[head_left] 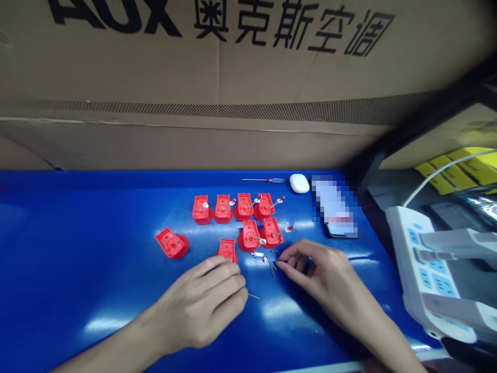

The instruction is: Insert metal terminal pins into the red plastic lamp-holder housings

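My left hand (207, 300) is closed, its fingertips on the near end of a red plastic housing (227, 249) that stands on the blue table. That end of the housing is hidden by the fingers. A thin rod (253, 296) shows beside this hand; whether it is held or lying there I cannot tell. Thumb and forefinger of my right hand (322, 267) are brought together at a few loose metal pins (271, 266). Anything between those fingertips is too small to make out. A small white part (257, 254) lies by the pins.
Several more red housings (223, 208) with small white-and-metal pieces stand behind; another (171, 243) sits at left. Farther back are a screwdriver (274, 180), a white rounded case (299, 183) and a phone (336, 207). A power strip (427, 274) borders the right; a cardboard box (194, 77) stands behind.
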Demonstrator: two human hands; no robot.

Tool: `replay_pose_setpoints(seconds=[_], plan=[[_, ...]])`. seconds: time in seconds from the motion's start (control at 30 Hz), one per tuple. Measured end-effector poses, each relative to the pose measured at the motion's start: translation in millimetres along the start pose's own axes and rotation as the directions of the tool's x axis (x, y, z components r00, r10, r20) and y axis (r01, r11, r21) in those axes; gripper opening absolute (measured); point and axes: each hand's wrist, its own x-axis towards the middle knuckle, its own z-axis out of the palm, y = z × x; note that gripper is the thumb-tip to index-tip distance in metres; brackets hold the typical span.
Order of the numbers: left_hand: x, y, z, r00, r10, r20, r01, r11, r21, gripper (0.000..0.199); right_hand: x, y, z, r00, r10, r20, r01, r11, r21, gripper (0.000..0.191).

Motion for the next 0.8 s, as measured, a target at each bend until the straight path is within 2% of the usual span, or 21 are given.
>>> replay_pose_setpoints(seconds=[0.1, 0.27, 0.4, 0.53, 0.7, 0.8], plan=[[0, 0, 2.2, 1.000, 0.014, 0.010, -0.015, 1.000, 0.022, 0.023, -6, -3, 3, 1.000, 0.006, -0.028, -0.006, 1.000, 0.000, 0.027], [-1, 0, 3.7, 1.000, 0.011, 0.026, -0.012, 0.999, 0.043, 0.022, -10, 1, 11, 0.997, 0.017, -0.081, -0.022, 0.998, -0.056, 0.019], [-3, -1, 5.3, 0.999, 0.015, 0.030, -0.016, 0.999, 0.032, 0.021, -11, 5, 15, 0.996, -0.018, -0.088, 0.008, 0.994, -0.113, 0.018], [-1, 1, 5.3, 1.000, -0.018, -0.014, 0.017, 1.000, -0.018, 0.022, -16, 4, 17, 0.984, -0.079, -0.159, 0.058, 0.989, -0.134, 0.018], [1, 4, 0.2, 0.997, -0.024, -0.080, 0.011, 0.987, -0.162, 0.018, -33, -8, 30, 0.960, -0.056, -0.273, 0.077, 0.995, 0.069, 0.016], [-2, 6, -2.0, 0.994, -0.020, -0.110, -0.004, 0.977, -0.215, 0.020, -41, -20, 41, 0.947, -0.082, -0.309, 0.141, 0.975, 0.172, 0.011]])
